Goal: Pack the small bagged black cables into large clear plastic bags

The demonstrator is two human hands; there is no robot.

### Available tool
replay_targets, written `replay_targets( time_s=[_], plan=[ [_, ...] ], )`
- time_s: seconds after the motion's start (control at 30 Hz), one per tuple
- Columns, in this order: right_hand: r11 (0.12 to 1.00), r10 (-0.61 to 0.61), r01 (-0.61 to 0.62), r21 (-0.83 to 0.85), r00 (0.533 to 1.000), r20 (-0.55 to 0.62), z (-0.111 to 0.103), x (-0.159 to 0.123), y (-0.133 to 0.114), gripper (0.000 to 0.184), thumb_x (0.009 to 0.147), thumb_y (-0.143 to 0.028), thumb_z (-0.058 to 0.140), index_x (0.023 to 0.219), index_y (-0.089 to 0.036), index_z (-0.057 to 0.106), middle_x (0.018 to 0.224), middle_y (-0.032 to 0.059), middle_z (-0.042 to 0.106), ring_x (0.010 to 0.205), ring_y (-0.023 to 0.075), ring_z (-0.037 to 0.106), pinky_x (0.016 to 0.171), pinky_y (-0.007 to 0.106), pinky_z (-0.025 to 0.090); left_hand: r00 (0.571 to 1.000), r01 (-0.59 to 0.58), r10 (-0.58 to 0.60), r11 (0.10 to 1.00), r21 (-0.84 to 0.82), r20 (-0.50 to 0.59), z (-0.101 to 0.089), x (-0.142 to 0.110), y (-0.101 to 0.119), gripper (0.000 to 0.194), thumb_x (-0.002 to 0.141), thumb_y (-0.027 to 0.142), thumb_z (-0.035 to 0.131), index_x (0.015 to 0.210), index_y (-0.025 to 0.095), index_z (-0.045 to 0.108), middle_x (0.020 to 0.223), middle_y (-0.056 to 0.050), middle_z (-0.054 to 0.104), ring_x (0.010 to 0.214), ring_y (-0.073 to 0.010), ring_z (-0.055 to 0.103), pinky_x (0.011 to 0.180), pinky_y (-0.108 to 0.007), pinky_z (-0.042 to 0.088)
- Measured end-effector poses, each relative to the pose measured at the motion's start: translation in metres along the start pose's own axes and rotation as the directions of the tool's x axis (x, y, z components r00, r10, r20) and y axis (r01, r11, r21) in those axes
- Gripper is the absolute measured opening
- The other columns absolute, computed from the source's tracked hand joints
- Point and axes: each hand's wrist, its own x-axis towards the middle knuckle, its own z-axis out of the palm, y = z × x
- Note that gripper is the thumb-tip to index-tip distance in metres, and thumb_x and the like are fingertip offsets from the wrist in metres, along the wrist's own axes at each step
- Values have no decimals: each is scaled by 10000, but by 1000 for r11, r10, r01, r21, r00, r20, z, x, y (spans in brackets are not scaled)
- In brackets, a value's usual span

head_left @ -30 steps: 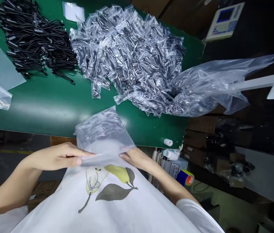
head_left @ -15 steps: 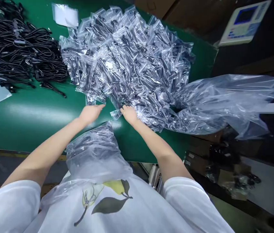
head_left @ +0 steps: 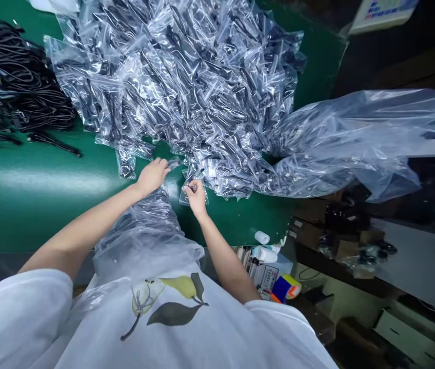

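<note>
A big heap of small clear bags with black cables (head_left: pixel 186 87) covers the green table (head_left: pixel 40 195). My left hand (head_left: pixel 153 175) is at the heap's near edge, fingers curled round one small bag (head_left: pixel 173 163). My right hand (head_left: pixel 195 196) pinches the corner of another small bag (head_left: pixel 190 187) just beside it. A larger clear plastic bag (head_left: pixel 144 236) lies from the table edge down onto my lap, between my forearms.
Loose black cables (head_left: pixel 13 102) are piled at the left of the table. A large crumpled clear bag (head_left: pixel 356 138) hangs off the right end. Below the table edge are white rolls (head_left: pixel 261 237), a tape roll (head_left: pixel 287 288) and boxes. A scale (head_left: pixel 381 10) sits top right.
Both hands left the large bag at my lap and reached forward to the heap's near edge. They now close on small bags there. The view has tilted forward.
</note>
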Motion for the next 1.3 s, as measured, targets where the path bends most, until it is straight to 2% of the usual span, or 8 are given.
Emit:
replay_targets(
  time_s=[0.2,0.4,0.53,0.67,0.87,1.1,1.2,1.3],
  plan=[
    [958,130,-197,210,948,291,8,-47,-7,649,757,-288,700,1348,-226,440,999,39,722,923,225,715,911,425,576,894,438,-339,524,-731,292,19,-65,-1,454,649,474,857,867,177,591,671,34,601,591,-123,541,607,-247,424],
    [984,-172,176,23,913,371,25,-64,-47,485,941,-331,546,1417,-235,537,1467,89,578,1393,244,520,1206,440,388,776,589,-366,132,-797,514,20,-83,17,497,481,301,958,843,139,660,718,-20,699,636,-166,644,644,-292,519],
    [888,-295,427,-170,813,502,-13,-31,-45,429,1012,-203,365,1341,-250,636,1412,56,636,1351,205,570,1178,408,432,789,510,-392,-13,-860,473,9,-88,23,327,640,245,888,870,130,685,784,-47,727,693,-172,689,680,-293,558],
    [517,-334,703,-489,691,640,-56,17,-18,452,934,-27,370,1236,-170,674,1591,117,450,1513,242,380,1262,528,290,803,280,-511,-130,-951,306,-2,-89,17,213,730,209,822,736,146,619,629,28,605,593,-98,613,664,-243,552],
    [96,-288,964,-247,265,920,-67,59,-7,334,936,-20,394,1036,-164,678,1471,125,578,1444,229,464,1255,551,288,799,198,-578,-12,-980,168,-24,-109,-16,374,620,292,900,893,118,713,641,35,580,565,-72,547,583,-198,481],
    [49,-323,938,-343,339,884,16,86,-79,392,992,-84,337,1267,-148,609,1092,152,662,1037,265,568,995,475,456,744,242,-650,478,-844,-155,-36,-137,-55,321,602,342,853,857,185,736,786,-18,706,774,-177,626,691,-244,470],
    [-1,-321,970,-245,231,918,69,116,-125,422,1006,-92,310,1329,-166,571,1212,167,622,1075,273,532,957,461,430,781,322,-595,643,-695,-189,-45,-144,-62,285,599,337,848,819,191,740,813,-22,725,856,-230,649,772,-273,479],
    [-28,-260,991,-134,122,958,109,145,-158,392,999,-76,325,1270,-152,598,1266,164,596,1078,260,522,954,449,412,790,347,-601,600,-721,-120,-49,-153,-61,353,592,376,859,864,178,754,851,-33,749,896,-251,667,839,-302,486]
  ],
)
